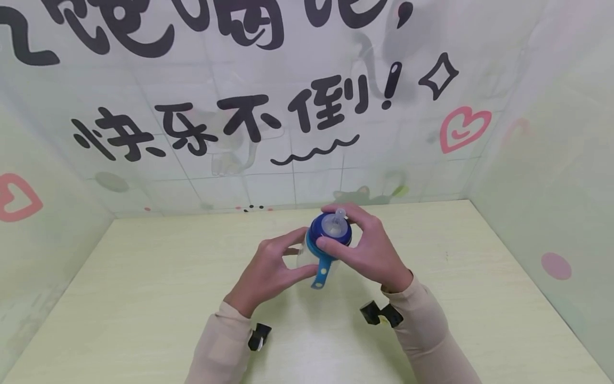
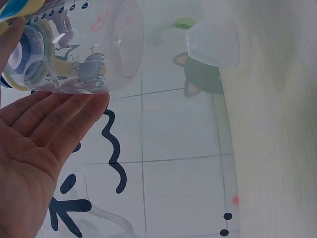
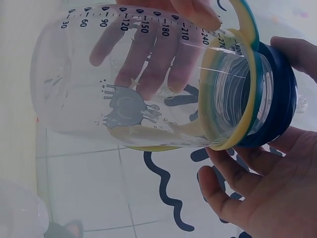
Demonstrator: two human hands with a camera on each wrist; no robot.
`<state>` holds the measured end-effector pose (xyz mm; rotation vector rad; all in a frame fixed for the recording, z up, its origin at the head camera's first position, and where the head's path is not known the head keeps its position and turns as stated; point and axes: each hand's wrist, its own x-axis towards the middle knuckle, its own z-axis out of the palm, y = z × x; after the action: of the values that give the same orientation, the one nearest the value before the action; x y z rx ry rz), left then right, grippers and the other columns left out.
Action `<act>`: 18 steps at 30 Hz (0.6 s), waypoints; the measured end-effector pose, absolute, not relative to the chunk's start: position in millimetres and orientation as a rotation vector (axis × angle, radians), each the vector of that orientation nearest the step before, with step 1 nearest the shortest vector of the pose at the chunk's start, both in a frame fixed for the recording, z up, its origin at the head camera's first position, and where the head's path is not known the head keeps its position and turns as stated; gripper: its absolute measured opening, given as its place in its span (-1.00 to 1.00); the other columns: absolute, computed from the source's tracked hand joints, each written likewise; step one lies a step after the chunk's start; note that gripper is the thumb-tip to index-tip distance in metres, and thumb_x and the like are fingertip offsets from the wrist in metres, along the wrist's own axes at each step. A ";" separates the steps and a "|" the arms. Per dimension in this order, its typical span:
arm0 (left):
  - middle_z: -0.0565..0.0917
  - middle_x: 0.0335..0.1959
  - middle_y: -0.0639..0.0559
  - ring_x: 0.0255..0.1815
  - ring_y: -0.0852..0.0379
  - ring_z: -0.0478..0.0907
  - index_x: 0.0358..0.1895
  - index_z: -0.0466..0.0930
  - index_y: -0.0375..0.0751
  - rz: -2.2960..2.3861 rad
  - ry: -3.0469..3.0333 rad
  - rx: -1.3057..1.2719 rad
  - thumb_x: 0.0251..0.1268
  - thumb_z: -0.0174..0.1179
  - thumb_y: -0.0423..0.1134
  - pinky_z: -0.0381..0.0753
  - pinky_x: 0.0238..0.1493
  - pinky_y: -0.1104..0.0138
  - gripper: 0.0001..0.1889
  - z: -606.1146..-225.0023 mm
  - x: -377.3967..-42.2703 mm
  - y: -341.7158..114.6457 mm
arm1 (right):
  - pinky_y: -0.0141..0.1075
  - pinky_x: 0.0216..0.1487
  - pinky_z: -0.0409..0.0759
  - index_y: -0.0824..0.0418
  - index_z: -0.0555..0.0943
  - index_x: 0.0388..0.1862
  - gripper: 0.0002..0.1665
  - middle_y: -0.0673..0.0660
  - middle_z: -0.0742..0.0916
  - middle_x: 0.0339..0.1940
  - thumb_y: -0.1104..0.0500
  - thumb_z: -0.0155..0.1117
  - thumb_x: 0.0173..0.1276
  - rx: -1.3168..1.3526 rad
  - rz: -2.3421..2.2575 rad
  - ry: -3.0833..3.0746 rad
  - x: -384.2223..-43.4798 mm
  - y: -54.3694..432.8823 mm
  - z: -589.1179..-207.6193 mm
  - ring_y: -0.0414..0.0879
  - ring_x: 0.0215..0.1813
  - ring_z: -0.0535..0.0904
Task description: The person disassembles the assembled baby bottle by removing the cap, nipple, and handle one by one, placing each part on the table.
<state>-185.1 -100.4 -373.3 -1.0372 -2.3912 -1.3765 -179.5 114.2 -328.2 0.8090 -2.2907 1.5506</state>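
Note:
A clear baby bottle [image 3: 74, 94] with printed measuring marks and a grey animal picture is held above the table, tilted a little in the head view. My left hand [image 1: 266, 274] holds its body, fingers on one side and thumb on the other. Thumb and fingers of my right hand [image 1: 374, 248] grip the dark blue collar [image 1: 315, 228] from opposite sides. A clear teat [image 1: 336, 223] rises from the collar. Below the collar sits a blue and yellow ring, its handle [image 1: 322, 271] pointing toward me. Through the bottle wall, left fingers show in the right wrist view.
A translucent white cap [image 2: 213, 43] stands on the pale wood-grain table [image 1: 158, 298] near the back wall. The back wall [image 1: 268, 186] carries dark lettering, and side walls close off left and right. A small black device [image 1: 381, 313] is on each wrist.

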 end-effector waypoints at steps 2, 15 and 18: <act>0.68 0.13 0.04 0.11 0.13 0.62 0.31 0.52 -0.14 -1.379 -2.387 -1.040 0.10 0.51 -0.24 0.70 0.01 0.32 -0.35 -373.3 -185.1 -100.4 | -0.05 0.05 0.63 0.18 0.60 0.17 -0.49 0.05 0.71 0.02 0.21 0.45 0.23 0.827 1.566 -2.285 -180.3 114.6 -328.7 -0.07 0.04 0.61; 0.66 0.16 0.03 0.14 0.10 0.61 0.31 0.51 -0.15 -1.378 -2.390 -1.046 0.09 0.51 -0.25 0.69 0.02 0.32 -0.35 -373.5 -184.9 -100.6 | 0.01 0.17 0.55 0.17 0.59 0.22 -0.49 0.06 0.67 0.10 0.23 0.39 0.27 0.889 1.640 -2.293 -182.5 117.7 -330.2 -0.04 0.08 0.59; 0.66 0.16 0.03 0.14 0.09 0.61 0.31 0.51 -0.15 -1.378 -2.392 -1.048 0.09 0.51 -0.24 0.69 0.02 0.32 -0.35 -372.7 -184.7 -100.4 | 0.03 0.17 0.54 0.17 0.58 0.23 -0.49 0.07 0.67 0.09 0.23 0.38 0.28 0.906 1.657 -2.286 -182.9 118.4 -330.8 -0.03 0.08 0.59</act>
<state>-184.7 -100.4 -372.7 -1.0480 -2.3917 -1.3780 -182.9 118.4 -330.8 0.9063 -2.2856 1.6568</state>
